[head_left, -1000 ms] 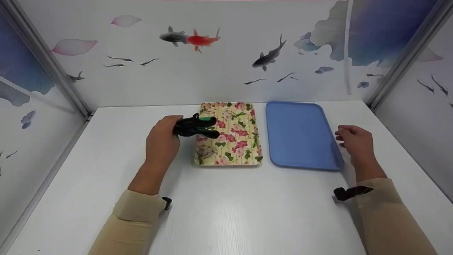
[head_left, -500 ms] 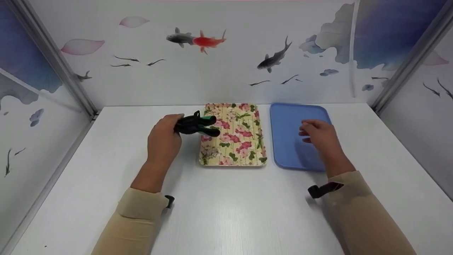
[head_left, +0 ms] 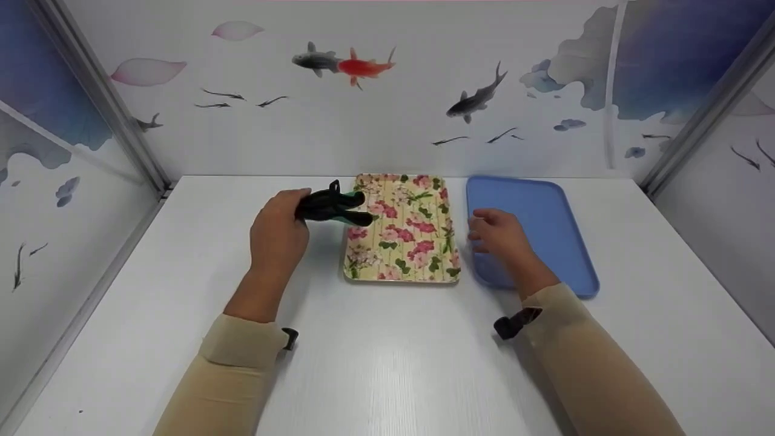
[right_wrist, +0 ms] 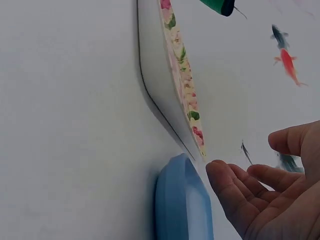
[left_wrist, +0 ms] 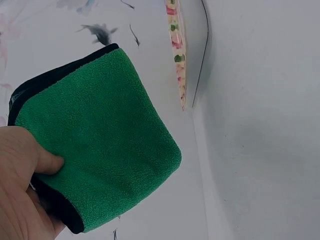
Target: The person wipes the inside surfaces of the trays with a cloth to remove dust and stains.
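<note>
My left hand (head_left: pixel 280 233) grips a folded green cloth (left_wrist: pixel 100 135) with black edging, thumb on its face in the left wrist view. From above, the cloth shows mostly its dark edges and overlaps the left side of a floral tray (head_left: pixel 402 242). My right hand (head_left: pixel 499 235) is over the left part of a blue tray (head_left: pixel 545 230), holding nothing. In the right wrist view its fingers (right_wrist: pixel 235 185) are loosely bent, thumb apart, close to the blue tray's end.
Both trays lie side by side on a white table (head_left: pixel 369 351), near the back wall (head_left: pixel 387 133) printed with fish. Side panels with metal corner posts (head_left: pixel 136 127) close in the table on the left and right.
My right hand has moved left, from beyond the blue tray's right edge to its left side. The left hand keeps its hold on the cloth, nearly still. The head view has shifted slightly.
</note>
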`<state>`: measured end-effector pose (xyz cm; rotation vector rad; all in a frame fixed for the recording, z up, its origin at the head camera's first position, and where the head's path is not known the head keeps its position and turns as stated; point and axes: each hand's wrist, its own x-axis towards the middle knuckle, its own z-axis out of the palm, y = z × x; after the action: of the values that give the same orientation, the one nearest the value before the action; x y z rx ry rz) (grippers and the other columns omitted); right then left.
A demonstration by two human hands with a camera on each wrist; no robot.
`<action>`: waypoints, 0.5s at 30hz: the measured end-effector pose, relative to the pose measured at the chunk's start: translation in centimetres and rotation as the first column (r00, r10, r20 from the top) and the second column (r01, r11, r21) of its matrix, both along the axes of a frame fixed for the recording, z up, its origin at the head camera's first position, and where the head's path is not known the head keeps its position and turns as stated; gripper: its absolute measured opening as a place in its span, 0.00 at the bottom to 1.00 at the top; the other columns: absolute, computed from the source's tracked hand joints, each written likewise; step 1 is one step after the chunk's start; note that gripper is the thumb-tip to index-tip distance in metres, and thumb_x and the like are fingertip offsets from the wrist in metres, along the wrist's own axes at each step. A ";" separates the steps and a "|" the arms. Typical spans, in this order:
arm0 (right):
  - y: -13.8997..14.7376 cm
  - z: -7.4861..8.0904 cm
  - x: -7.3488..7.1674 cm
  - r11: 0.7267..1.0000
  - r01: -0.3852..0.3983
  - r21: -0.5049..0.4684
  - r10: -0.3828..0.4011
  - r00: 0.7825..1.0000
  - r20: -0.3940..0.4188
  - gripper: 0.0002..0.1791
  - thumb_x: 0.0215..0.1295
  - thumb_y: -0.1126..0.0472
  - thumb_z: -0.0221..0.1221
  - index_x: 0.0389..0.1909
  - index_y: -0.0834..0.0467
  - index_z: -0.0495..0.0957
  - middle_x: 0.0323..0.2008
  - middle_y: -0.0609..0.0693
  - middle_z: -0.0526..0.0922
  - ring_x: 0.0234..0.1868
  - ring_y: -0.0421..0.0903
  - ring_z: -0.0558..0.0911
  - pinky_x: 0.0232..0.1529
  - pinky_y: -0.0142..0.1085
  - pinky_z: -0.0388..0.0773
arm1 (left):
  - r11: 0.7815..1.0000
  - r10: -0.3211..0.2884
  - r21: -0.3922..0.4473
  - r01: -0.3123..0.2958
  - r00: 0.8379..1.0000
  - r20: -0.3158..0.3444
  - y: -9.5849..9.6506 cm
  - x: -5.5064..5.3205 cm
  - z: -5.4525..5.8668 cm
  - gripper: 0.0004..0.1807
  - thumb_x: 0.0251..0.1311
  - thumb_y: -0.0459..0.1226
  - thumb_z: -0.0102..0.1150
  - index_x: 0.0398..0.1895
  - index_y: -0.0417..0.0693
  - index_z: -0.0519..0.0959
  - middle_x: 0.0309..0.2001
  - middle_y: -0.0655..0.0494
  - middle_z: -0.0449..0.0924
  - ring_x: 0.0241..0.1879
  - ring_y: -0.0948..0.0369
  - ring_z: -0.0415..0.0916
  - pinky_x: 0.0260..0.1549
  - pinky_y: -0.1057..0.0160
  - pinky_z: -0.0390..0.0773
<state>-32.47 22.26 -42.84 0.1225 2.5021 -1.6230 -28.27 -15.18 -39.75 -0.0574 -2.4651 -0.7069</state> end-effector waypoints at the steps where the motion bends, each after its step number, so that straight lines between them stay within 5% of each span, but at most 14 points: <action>1: -0.3 -0.1 -0.1 1.000 -0.010 0.012 0.009 1.000 0.012 0.33 0.80 0.51 0.52 0.79 0.61 0.60 0.71 0.63 0.72 0.65 0.59 0.79 0.60 0.50 0.83 | 1.000 0.002 -0.002 -0.002 1.000 -0.006 -0.1 0.0 0.0 0.20 0.67 0.23 0.58 0.60 0.45 0.83 0.57 0.47 0.86 0.61 0.48 0.83 0.62 0.49 0.81; 10: -2.4 -0.3 -1.1 0.991 -0.080 0.107 0.069 0.992 0.109 0.34 0.80 0.49 0.52 0.78 0.64 0.61 0.70 0.65 0.71 0.64 0.59 0.80 0.56 0.49 0.85 | 1.000 0.011 0.000 -0.011 1.000 0.012 -0.1 -0.1 -0.2 0.21 0.68 0.24 0.58 0.61 0.46 0.83 0.59 0.47 0.86 0.62 0.49 0.82 0.63 0.49 0.80; 15: -3.2 -0.6 -1.5 0.959 -0.108 0.262 0.082 0.991 0.107 0.21 0.80 0.49 0.51 0.55 0.63 0.77 0.40 0.56 0.80 0.38 0.50 0.83 0.39 0.42 0.82 | 1.000 0.011 -0.004 -0.011 1.000 0.014 0.0 -0.2 -0.2 0.20 0.68 0.24 0.58 0.60 0.46 0.83 0.59 0.48 0.86 0.62 0.49 0.82 0.63 0.50 0.80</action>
<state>-34.00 19.06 -43.42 0.1059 2.5968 -1.2074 -28.43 -15.18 -39.99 -0.0408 -2.4788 -0.7007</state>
